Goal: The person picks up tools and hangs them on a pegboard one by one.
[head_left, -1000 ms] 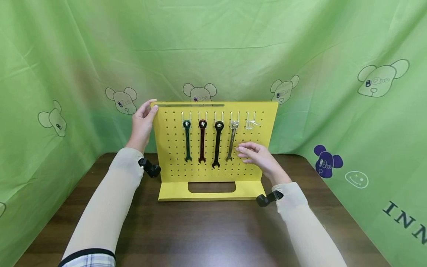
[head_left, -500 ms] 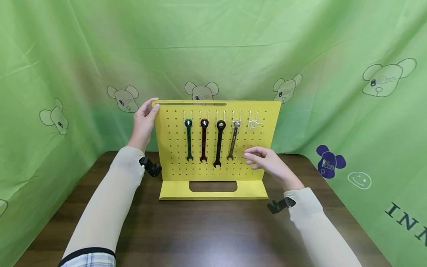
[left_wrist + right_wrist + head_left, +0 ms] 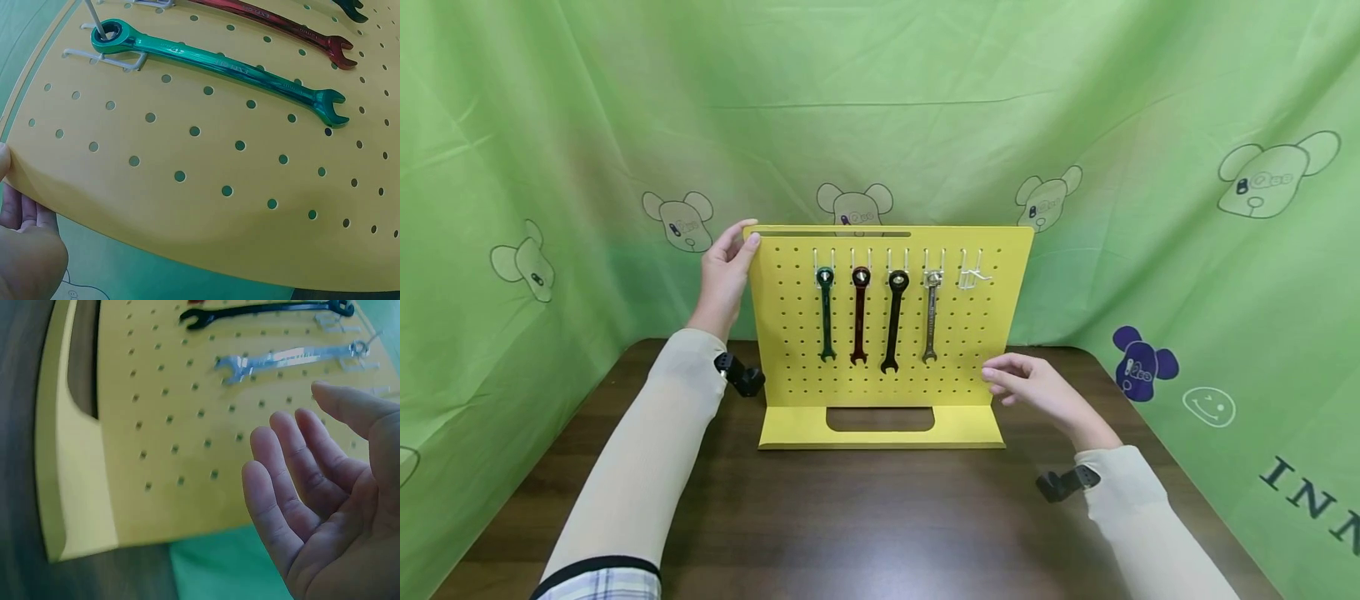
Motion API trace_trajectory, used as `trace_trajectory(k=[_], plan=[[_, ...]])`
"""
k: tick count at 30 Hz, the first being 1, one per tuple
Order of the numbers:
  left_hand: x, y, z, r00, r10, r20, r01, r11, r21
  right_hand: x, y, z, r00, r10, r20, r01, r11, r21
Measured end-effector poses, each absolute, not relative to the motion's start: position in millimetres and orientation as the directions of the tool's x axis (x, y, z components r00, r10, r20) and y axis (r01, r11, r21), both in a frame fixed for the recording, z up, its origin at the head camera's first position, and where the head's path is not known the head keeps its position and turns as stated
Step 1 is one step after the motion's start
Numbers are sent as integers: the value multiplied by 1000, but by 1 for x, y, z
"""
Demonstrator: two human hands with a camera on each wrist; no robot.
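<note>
A yellow pegboard [image 3: 880, 379] stands upright on the table. My left hand [image 3: 722, 279] pinches its upper left corner, thumb in front and fingers behind the edge. Four hooks carry wrenches: a green wrench [image 3: 231, 70], a red wrench [image 3: 860, 321], a black wrench [image 3: 893, 321] and a silver wrench [image 3: 931, 321], all hanging by their ring ends. At the board's lower right edge, my right hand [image 3: 1037, 387] holds nothing. In the right wrist view its fingers [image 3: 294, 469] are loosely bent, apart from the silver wrench.
To the right of the silver wrench is a bare white hook [image 3: 973, 275]. The board's foot [image 3: 880, 443] rests on a dark wooden table [image 3: 865, 517]. Green printed cloth [image 3: 880, 108] surrounds the table at the back and sides.
My right hand has moved right and down, away from the silver wrench. That wrench was tilted and now hangs nearly straight. My left hand has kept its place on the board.
</note>
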State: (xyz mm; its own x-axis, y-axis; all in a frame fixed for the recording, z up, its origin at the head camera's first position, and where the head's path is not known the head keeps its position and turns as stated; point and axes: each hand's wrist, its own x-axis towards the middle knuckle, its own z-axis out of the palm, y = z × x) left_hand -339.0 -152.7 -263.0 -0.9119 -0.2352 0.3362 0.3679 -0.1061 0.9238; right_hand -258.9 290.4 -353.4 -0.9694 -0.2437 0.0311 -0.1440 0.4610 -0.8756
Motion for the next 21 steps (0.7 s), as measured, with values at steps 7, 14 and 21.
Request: trace_trajectory(k=[7,14,21], plan=[[-337,-151,-262,-915,-233,330,361,-104,927,-246,320,-369,-983,-186,-6,-90,502,-860],[-335,-151,-261,-915,-226,333,361,-98,927,-235,358,-394,-990,-132,-58,-22,534,-845],[-337,-152,-261,-913,-233,336,368,-111,923,-222,397,-416,-994,-71,-88,35,548,-836]])
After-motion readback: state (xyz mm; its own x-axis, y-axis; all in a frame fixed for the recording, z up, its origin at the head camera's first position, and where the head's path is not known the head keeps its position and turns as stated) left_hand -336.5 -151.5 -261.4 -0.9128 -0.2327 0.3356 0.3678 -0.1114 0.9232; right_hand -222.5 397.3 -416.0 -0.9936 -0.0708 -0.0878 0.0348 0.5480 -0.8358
